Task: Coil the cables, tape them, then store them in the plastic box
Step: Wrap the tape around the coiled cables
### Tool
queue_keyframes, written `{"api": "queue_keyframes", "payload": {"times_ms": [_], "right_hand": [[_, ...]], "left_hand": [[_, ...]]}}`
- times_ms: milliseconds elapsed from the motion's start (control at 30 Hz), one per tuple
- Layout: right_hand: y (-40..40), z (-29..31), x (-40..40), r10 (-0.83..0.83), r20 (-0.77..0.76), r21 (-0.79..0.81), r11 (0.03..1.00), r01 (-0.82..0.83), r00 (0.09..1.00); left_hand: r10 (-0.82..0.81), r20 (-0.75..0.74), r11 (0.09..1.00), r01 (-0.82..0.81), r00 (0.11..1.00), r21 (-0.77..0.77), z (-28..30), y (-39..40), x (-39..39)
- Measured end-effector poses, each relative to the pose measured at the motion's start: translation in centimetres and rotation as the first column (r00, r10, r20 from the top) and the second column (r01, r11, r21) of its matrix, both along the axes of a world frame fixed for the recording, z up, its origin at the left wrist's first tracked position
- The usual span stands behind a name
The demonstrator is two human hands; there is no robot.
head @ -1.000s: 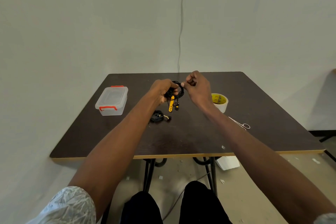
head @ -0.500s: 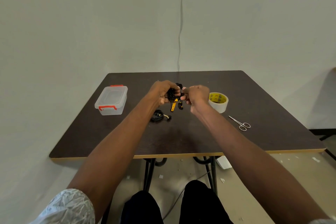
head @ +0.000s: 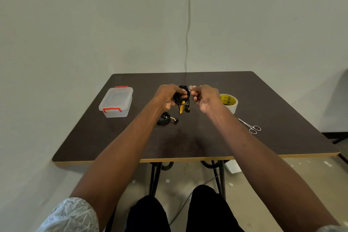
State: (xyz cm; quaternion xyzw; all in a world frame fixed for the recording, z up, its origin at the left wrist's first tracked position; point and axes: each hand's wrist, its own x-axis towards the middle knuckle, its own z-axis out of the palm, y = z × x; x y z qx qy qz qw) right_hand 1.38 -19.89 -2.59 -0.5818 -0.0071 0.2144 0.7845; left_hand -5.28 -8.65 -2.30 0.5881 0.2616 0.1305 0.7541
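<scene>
My left hand (head: 168, 95) grips a coiled black cable (head: 182, 98) above the middle of the dark table (head: 207, 143); a yellow strap and black plug ends hang below the coil. My right hand (head: 204, 97) is closed right beside the coil, its fingertips pinching at the coil's top edge, where a small pale piece shows. A second coiled black cable (head: 166, 118) with a yellow-tipped end lies on the table under my left wrist. The clear plastic box (head: 116, 101), lid on with red clasps, stands at the left.
A roll of tape (head: 228, 102) with a yellow core sits just right of my right hand. Small scissors (head: 249, 126) lie further right and nearer to me. A thin wire runs down the wall behind the table. My knees show below the table's front edge.
My right hand dropped from above the coil to its right side, then rose a little. The coil in my left hand stayed in place.
</scene>
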Motion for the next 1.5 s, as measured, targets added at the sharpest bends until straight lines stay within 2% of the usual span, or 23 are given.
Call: {"api": "queue_keyframes", "payload": {"times_ms": [67,133,200,267,433,533,700,1067,1167,1300,1500], "right_hand": [[-0.1,-0.2,0.1,-0.053,0.184,-0.041,0.997,0.061,0.982],[-0.2,-0.1,0.3,-0.067,0.390,-0.081,0.991,0.107,0.918],[-0.4,0.2,0.8,-0.021,0.546,-0.143,0.983,0.117,0.838],[-0.5,0.6,1.4,0.076,0.629,-0.237,0.966,0.098,0.773],[-1.0,1.6,2.5,0.374,0.556,-0.473,0.877,-0.087,0.742],[-1.2,1.8,2.6,0.457,0.503,-0.534,0.832,-0.151,0.734],[-1.5,1.7,2.7,0.427,0.509,-0.486,0.859,-0.161,0.747],[-1.8,1.9,2.3,0.438,0.540,-0.487,0.859,-0.157,0.719],[-1.9,1.8,1.8,0.449,0.595,-0.507,0.853,-0.123,0.666],[-1.6,1.3,1.3,0.462,0.686,-0.567,0.823,0.015,0.561],[-1.5,0.9,1.1,0.426,0.762,-0.541,0.832,0.120,0.488]], "left_hand": [[-0.038,0.003,0.999,0.038,0.999,-0.006,-0.2,0.0,0.0],[-0.090,-0.002,0.996,0.090,0.996,0.010,-0.4,0.1,-0.1],[-0.135,0.010,0.991,0.135,0.991,0.016,-0.3,0.1,-0.3],[-0.184,0.024,0.983,0.183,0.983,0.013,-0.1,0.2,-0.6],[-0.290,0.035,0.955,0.286,0.956,0.083,0.4,0.7,-0.9],[-0.311,0.052,0.949,0.307,0.949,0.075,0.5,1.0,-0.8],[-0.243,0.046,0.959,0.233,0.969,0.160,0.8,0.6,-0.7],[-0.233,-0.069,0.966,0.239,0.970,0.101,1.1,1.0,-0.4],[-0.229,-0.081,0.969,0.235,0.970,0.072,1.1,1.0,-0.4],[-0.205,-0.065,0.977,0.207,0.977,0.038,1.3,0.8,-0.6],[-0.174,-0.067,0.985,0.175,0.982,0.006,1.0,1.0,-0.3]]}}
